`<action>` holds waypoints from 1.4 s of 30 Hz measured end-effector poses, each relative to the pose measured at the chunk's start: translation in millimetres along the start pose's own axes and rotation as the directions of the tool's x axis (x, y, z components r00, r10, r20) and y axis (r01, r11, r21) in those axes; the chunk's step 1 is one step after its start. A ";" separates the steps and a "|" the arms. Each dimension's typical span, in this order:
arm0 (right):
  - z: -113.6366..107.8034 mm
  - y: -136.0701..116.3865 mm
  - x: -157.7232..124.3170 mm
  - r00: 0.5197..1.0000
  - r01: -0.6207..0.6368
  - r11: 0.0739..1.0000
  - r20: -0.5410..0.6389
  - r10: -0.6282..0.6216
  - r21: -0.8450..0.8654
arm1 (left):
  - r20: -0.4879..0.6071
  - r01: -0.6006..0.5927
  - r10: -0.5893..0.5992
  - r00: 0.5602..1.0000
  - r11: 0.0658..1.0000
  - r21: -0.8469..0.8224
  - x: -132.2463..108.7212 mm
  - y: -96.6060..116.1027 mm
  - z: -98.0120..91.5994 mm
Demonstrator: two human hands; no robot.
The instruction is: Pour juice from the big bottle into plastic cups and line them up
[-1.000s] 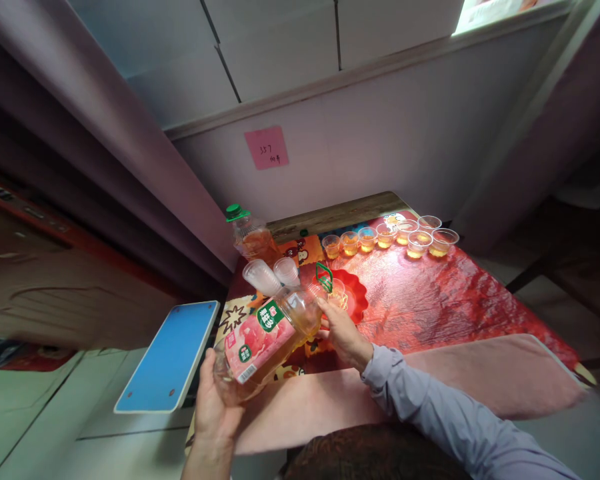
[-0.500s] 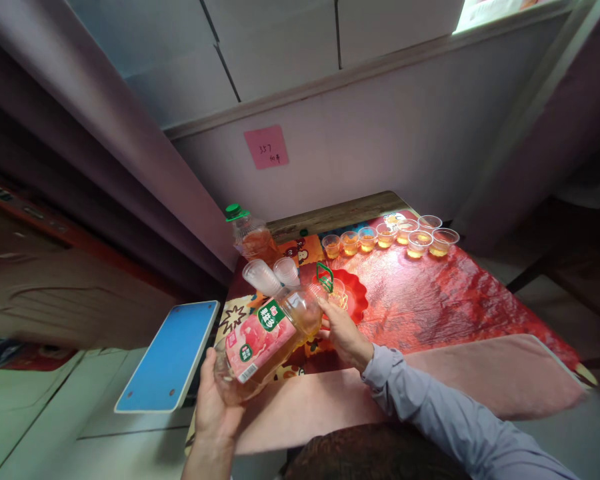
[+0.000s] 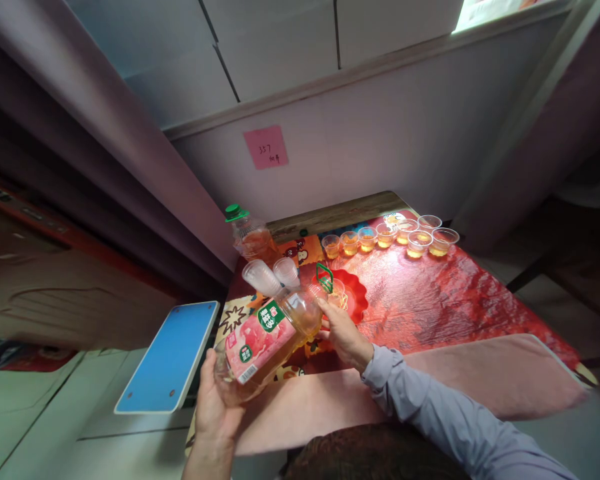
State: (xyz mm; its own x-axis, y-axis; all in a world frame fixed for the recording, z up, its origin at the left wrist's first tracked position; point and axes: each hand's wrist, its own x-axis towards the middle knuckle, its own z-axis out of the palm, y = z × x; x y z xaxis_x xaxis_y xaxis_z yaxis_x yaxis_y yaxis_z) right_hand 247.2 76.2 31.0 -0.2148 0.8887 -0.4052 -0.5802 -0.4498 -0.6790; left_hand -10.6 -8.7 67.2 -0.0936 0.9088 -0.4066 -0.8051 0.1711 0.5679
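Both of my hands hold a large clear juice bottle (image 3: pixel 263 343) with a pink peach label, tilted so its neck points right and up. My left hand (image 3: pixel 213 403) cups the base, fingers partly hidden behind it. Around the neck end my right hand (image 3: pixel 345 333) is closed. Beneath the neck is a red scalloped bowl (image 3: pixel 357 297) with a clear plastic cup (image 3: pixel 339 288) in it. A green handle ring (image 3: pixel 325 277) stands up at the bottle's mouth. Whether liquid is flowing I cannot tell.
Several clear cups of amber drink (image 3: pixel 367 240) line the table's back. A second juice bottle (image 3: pixel 253 233) with a green cap stands at the back left. Stacked plastic cups (image 3: pixel 261 277) lie before it. A pink cloth (image 3: pixel 490 370) covers the front edge; a blue stool (image 3: pixel 169 357) is at left.
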 end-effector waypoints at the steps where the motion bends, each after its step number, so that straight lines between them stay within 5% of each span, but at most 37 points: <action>1: 0.1 -0.3 -0.3 1.000 0.000 1.000 0.001 0.000 0.003 | -0.009 -0.005 0.005 1.000 1.000 0.008 -1.0 -0.3 2.5; 18: 1.6 -2.2 -1.6 1.000 -0.003 1.000 0.010 0.002 0.010 | -0.210 -0.061 0.076 0.975 0.995 0.079 -10.3 -3.6 24.1; 42: 1.4 -1.3 -1.4 1.000 0.000 1.000 0.008 0.000 -0.005 | -0.176 -0.054 0.067 0.982 0.996 0.076 -9.0 -3.5 19.0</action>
State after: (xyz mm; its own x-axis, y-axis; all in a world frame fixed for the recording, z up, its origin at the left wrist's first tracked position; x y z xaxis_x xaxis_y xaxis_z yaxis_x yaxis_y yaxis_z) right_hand 247.2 75.7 33.3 -0.2205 0.8894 -0.4004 -0.5760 -0.4500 -0.6825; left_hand 4.2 -10.3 82.5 -0.2486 0.8372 -0.4872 -0.7523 0.1500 0.6416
